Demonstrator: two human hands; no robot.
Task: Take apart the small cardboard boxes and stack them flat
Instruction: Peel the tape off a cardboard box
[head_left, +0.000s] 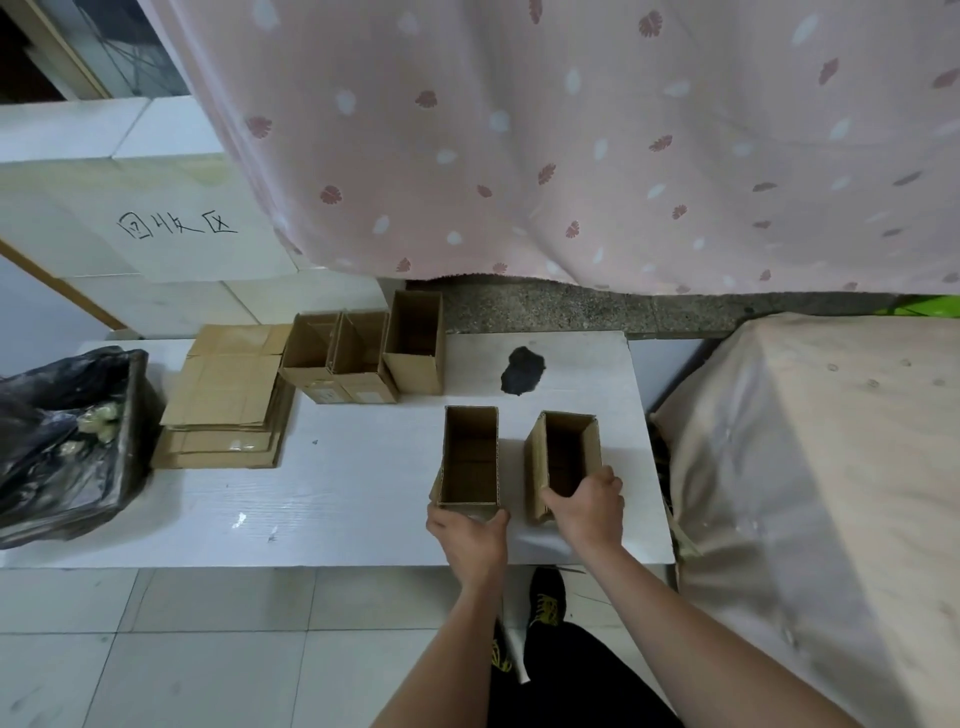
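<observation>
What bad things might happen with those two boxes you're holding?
The right hand grips a tilted box close to the table's right edge; it might tip off. With the left hand holding another box, neither hand is free to flatten one. The flat stack looks uneven and sits beside the bin bag; sheets might slide in.

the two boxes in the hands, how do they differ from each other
The left box stands square and upright, while the right box leans, its walls skewed to a slant. The left hand grips the left box at its near bottom end, whereas the right hand holds the right box higher, at its near rim. Both are open-topped, empty brown cardboard, alike in size, on the white table.
</observation>
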